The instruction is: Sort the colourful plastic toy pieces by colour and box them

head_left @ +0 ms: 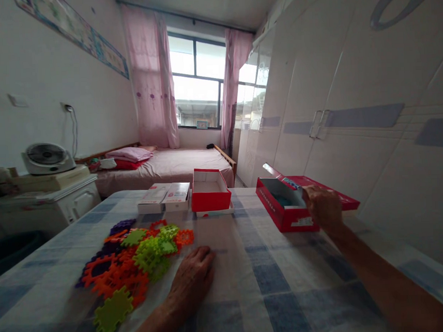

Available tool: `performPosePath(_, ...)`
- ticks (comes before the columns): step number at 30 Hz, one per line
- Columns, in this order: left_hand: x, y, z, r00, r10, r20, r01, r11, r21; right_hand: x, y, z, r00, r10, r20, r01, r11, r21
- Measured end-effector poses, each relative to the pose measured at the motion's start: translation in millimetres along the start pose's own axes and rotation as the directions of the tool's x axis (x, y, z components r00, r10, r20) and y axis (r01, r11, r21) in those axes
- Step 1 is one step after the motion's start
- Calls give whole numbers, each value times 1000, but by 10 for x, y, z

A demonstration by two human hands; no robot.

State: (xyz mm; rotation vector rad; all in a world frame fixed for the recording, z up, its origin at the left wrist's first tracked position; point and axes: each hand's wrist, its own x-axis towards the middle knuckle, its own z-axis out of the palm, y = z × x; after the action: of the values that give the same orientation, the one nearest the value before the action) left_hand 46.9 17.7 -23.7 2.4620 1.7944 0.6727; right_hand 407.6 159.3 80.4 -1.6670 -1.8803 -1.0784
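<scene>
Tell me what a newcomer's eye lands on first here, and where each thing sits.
The pile of bright orange, green and purple interlocking plastic pieces on the checked tablecloth stands out, with the left hand lying flat just right of it. Next come the red boxes: an open one at the table's far middle, and another at the right, whose near edge the right hand touches.

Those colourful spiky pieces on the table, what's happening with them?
A person sits at a checked table. The left hand lies flat on the cloth, right beside a pile of orange, green and purple plastic pieces. The right hand reaches into an open red box at the table's right side. Another open red box and two flat white boxes stand further back.
</scene>
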Motion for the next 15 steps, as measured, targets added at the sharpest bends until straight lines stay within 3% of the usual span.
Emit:
performPosePath(2, -1, -12, 10, 1000, 5, -6, -5, 1000, -4, -25, 55, -232, 984, 156, -85, -149, 985, 88)
performPosePath(4, -7, -24, 14, 1000, 4, -11, -4, 1000, -10, -88, 171, -489, 936, 324, -136, -293, 933, 210)
performPosePath(6, -17, -32, 14, 1000, 6, -17, -6, 1000, -20, -199, 335, -711, 866, 479, -146, -409, 845, 345)
performPosePath(8, -26, -27, 13, 999, 20, -33, -21, 999, -34, -365, 494, -836, 762, 639, -104, -540, 716, 443)
performPosePath(11, -29, 23, 17, 995, 71, -76, -76, 995, -58, -717, 576, -789, 604, 790, 110, -698, 456, 552)
performPosePath(12, -26, 52, 17, 991, 96, -90, -102, 993, -65, -849, 545, -724, 587, 775, 235, -714, 359, 601)
performPosePath(14, -13, 129, 9, 984, 144, -105, -152, 985, -77, -1092, 421, -570, 597, 622, 507, -703, 101, 704)
performPosePath(15, -3, 174, -2, 981, 164, -105, -173, 981, -83, -1187, 349, -501, 605, 559, 567, -715, 68, 696)
